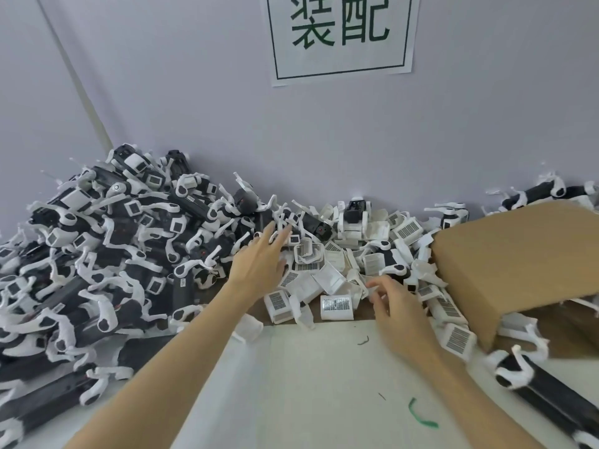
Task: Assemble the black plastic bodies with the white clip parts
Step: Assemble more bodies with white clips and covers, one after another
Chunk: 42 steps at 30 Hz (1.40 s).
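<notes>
With my left hand (259, 264) flat, fingers straight, on the edge of the black-and-white heap (97, 254), and my right hand (393, 306) loosely curled, holding nothing, over the white clips (337, 306), I'd pinch one clip by its sides, then take a black body (319, 229) w/ the left.

Black bodies (97, 254) heaped left; white clips (335, 306) scattered centre.

left hand (259, 264) flat, fingers on black-and-white pile (97, 254) | right hand (393, 306) curled over white clips (327, 280)
</notes>
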Motion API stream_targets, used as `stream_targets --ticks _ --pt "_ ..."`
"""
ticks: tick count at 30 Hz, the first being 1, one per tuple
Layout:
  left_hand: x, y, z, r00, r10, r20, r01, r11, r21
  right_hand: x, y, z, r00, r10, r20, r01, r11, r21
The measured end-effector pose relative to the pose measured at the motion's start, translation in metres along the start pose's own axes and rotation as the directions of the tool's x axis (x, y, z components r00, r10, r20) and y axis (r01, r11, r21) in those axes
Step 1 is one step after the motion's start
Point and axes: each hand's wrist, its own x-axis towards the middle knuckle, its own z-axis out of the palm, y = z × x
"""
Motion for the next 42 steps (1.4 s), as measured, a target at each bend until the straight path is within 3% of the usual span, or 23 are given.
stream_targets --ticks 3,6,11,15,18,19,20,22,23,26,33,35,39,42 --pt "0.026 0.006 0.002 0.992 -0.119 0.034 0.121 0.99 -0.066 0.0 -0.001 -0.002 1.0 -0.017 0.008 0.017 0.999 -0.035" --pt "0.023 0.013 -0.001 0.985 -0.166 -0.042 0.158 0.974 -0.164 -0.001 -0.003 -0.003 1.0 -0.016 0.013 0.017 0.999 -0.046" --pt "-0.026 0.017 -0.035 0.946 -0.122 -0.301 -0.042 0.873 -0.485 -0.003 -0.003 -0.002 1.0 -0.005 0.026 0.006 0.999 -0.047" --pt "-0.092 0.039 -0.066 0.913 -0.04 -0.406 -0.231 0.77 -0.594 -0.005 -0.016 -0.007 1.0 -0.003 -0.016 0.003 1.0 0.01" --pt "-0.13 0.056 -0.071 0.938 -0.122 -0.325 -0.172 0.649 -0.741 -0.009 -0.04 -0.017 0.991 0.134 -0.006 -0.124 0.932 0.341" --pt "-0.141 0.063 -0.07 0.947 -0.129 -0.294 -0.156 0.615 -0.773 -0.011 -0.05 -0.022 0.969 0.236 0.07 -0.237 0.813 0.532" --pt "-0.15 0.069 -0.068 0.96 -0.127 -0.249 -0.134 0.57 -0.811 -0.014 -0.058 -0.026 0.917 0.343 0.204 -0.382 0.605 0.698" --pt "-0.166 0.078 -0.062 0.982 -0.133 -0.137 -0.062 0.453 -0.889 -0.029 -0.067 -0.036 0.769 0.407 0.492 -0.603 0.208 0.77" --pt "-0.17 0.081 -0.058 0.985 -0.144 -0.099 -0.031 0.417 -0.908 -0.039 -0.068 -0.04 0.734 0.402 0.547 -0.641 0.148 0.753" --pt "-0.176 0.085 -0.047 0.988 -0.155 -0.014 0.044 0.368 -0.929 -0.065 -0.067 -0.044 0.71 0.433 0.555 -0.653 0.109 0.749" --pt "-0.185 0.094 -0.04 0.955 -0.27 0.126 0.171 0.147 -0.974 -0.093 -0.072 -0.043 0.823 0.359 0.44 -0.53 0.207 0.822" --pt "-0.19 0.092 -0.039 0.958 -0.232 0.17 0.19 0.067 -0.98 -0.095 -0.076 -0.042 0.848 0.34 0.406 -0.496 0.242 0.834" --pt "-0.197 0.099 -0.038 0.98 -0.039 0.193 0.193 0.016 -0.981 -0.098 -0.077 -0.041 0.825 0.35 0.444 -0.524 0.178 0.833" --pt "-0.194 0.103 -0.037 0.965 -0.091 0.248 0.241 -0.081 -0.967 -0.101 -0.075 -0.045 0.815 0.274 0.511 -0.557 0.122 0.822"
